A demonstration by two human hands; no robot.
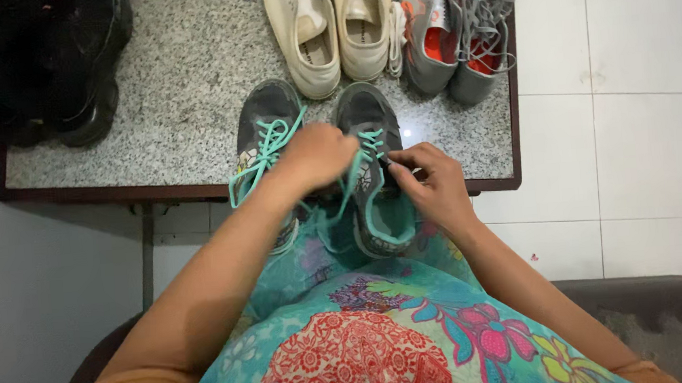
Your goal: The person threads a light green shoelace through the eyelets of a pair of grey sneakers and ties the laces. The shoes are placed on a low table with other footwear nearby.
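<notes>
Right grey shoe (pixel 374 173): set at the near edge of the table, its heel hanging over the edge toward the lap; teal laces (pixel 369 142) are threaded up its front.
Right hand (pixel 431 184): fingers are pinched together on a lace at the shoe's right side.
Left hand (pixel 318 154): blurred; it is closed over the laces between the two grey shoes, though the exact grip cannot be told.
Left grey shoe (pixel 265 137): placed just beside the right one, its teal laces lying loose.
Table (pixel 180 99): speckled stone top framed by a dark rim.
Cream shoes (pixel 332 26): a pair laid behind the grey pair.
Grey-and-orange shoes (pixel 458 28): a pair kept at the far right corner.
Black shoes (pixel 63 59): seen at the far left.
Floral dress (pixel 352 336): spread over the lap below the hands.
Floor (pixel 635 112): white tiles are seen to the right.
</notes>
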